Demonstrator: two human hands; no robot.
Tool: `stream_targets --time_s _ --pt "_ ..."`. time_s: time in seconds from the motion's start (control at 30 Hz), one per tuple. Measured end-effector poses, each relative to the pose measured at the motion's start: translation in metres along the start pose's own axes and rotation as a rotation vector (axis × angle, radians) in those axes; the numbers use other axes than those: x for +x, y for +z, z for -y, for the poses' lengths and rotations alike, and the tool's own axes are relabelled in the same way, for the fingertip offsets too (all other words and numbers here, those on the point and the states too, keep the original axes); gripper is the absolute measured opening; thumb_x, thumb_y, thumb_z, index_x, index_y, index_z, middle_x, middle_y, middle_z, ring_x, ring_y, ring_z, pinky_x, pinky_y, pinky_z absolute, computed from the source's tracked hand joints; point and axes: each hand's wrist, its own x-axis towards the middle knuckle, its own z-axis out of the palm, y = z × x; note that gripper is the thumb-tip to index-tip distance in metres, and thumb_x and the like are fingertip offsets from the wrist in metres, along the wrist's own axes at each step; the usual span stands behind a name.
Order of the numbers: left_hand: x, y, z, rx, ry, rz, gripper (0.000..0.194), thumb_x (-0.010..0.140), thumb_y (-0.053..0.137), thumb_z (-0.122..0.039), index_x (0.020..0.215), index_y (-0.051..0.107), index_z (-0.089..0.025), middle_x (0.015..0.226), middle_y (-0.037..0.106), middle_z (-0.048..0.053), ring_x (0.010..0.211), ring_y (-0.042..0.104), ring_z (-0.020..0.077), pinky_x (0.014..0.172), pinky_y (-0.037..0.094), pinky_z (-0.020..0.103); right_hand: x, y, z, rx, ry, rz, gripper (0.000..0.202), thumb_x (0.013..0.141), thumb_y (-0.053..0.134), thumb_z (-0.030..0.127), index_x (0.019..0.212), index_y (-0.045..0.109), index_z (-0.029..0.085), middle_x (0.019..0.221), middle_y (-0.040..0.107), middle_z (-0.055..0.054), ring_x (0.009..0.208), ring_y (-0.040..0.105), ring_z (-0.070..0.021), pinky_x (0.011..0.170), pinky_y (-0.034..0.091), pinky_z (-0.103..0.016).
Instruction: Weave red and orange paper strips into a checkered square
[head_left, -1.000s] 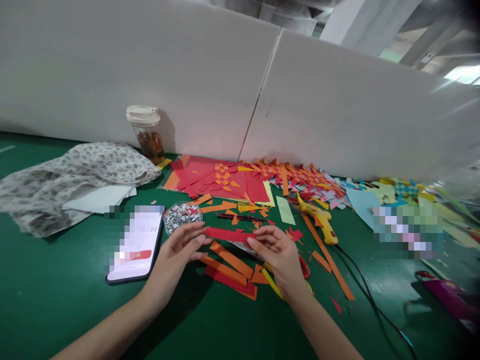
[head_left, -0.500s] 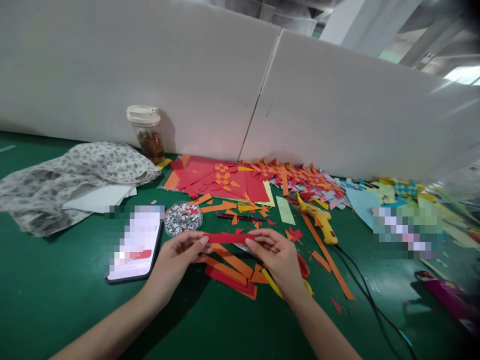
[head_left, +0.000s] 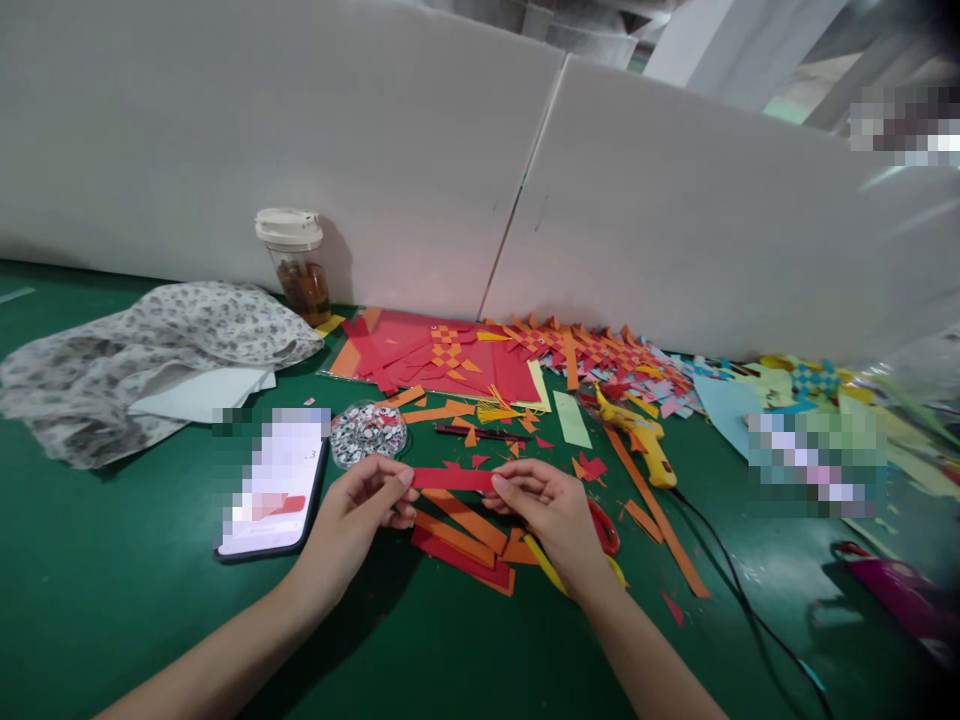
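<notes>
A short red paper strip (head_left: pixel 453 480) is stretched level between my two hands, above the table. My left hand (head_left: pixel 369 495) pinches its left end between thumb and fingers. At the other end, my right hand (head_left: pixel 541 505) has the same kind of pinch. Below the strip lie several orange paper strips (head_left: pixel 461 525) and red paper strips (head_left: pixel 450 562). Scissors with a red and yellow handle (head_left: pixel 606 527) are partly hidden under my right hand. Beyond the hands is a round clear container of googly eyes (head_left: pixel 369 434), with a dark pen (head_left: pixel 484 433) to its right.
A phone (head_left: pixel 274 485) lies left on the green table (head_left: pixel 150 600). A yellow glue gun (head_left: pixel 641 440) with a black cord is at right. Woven orange-red paper fish (head_left: pixel 585 350) pile along the white partition (head_left: pixel 300 120). A lidded cup (head_left: pixel 300 270) stands behind patterned cloth (head_left: pixel 217 320).
The red strip stays between both hands, its flat face now turned a little more toward me. The hands have barely shifted.
</notes>
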Motion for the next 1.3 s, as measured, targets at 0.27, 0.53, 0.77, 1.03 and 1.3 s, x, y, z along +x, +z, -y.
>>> stream_targets --time_s 0.27,0.53,0.77,1.03,1.3 --pt "0.0 0.0 0.0 0.032 0.035 0.019 0.018 0.076 0.061 -0.032 0.085 0.058 -0.018 0.068 0.059 -0.002 0.058 0.056 0.0105 0.057 0.048 0.02 -0.001 0.002 0.002 0.035 -0.032 0.024 0.022 0.064 0.074 0.033 0.072 0.063 0.016 0.06 0.066 -0.001 0.055 0.065 -0.0144 0.06 0.053 -0.027" --pt "-0.006 -0.002 0.003 0.654 0.493 0.099 0.028 0.076 0.06 -0.026 0.103 0.054 -0.024 0.093 0.054 0.003 0.087 0.053 0.0195 0.073 0.047 0.031 -0.001 0.0 -0.003 -0.206 -0.108 -0.058 0.023 0.069 0.067 0.037 0.063 0.056 0.017 0.049 0.049 0.004 0.045 0.043 -0.0089 0.042 0.034 -0.02" --pt "0.004 -0.011 0.011 1.286 0.792 0.376 0.013 0.086 0.05 -0.023 0.089 0.063 -0.023 0.083 0.062 0.003 0.079 0.056 0.0204 0.073 0.045 0.037 0.001 0.0 0.0 -0.33 -0.163 -0.171 0.031 0.074 0.06 0.043 0.059 0.048 0.018 0.048 0.032 0.007 0.046 0.029 -0.0088 0.044 0.025 -0.022" --pt "0.008 -0.013 0.016 1.178 0.786 0.222 0.013 0.09 0.044 -0.022 0.093 0.057 -0.02 0.085 0.066 0.003 0.076 0.06 0.0191 0.069 0.049 0.035 0.002 0.002 -0.004 -0.412 -0.185 -0.147 0.028 0.076 0.059 0.04 0.06 0.05 0.018 0.049 0.034 0.007 0.047 0.03 -0.009 0.046 0.024 -0.022" --pt "0.004 -0.011 0.013 1.123 0.849 0.251 0.014 0.087 0.048 -0.02 0.097 0.057 -0.022 0.099 0.066 0.004 0.09 0.06 0.0197 0.079 0.049 0.037 0.001 0.001 -0.006 -0.445 -0.243 -0.152 0.027 0.077 0.058 0.038 0.061 0.051 0.018 0.05 0.035 0.006 0.047 0.031 -0.0092 0.046 0.025 -0.022"
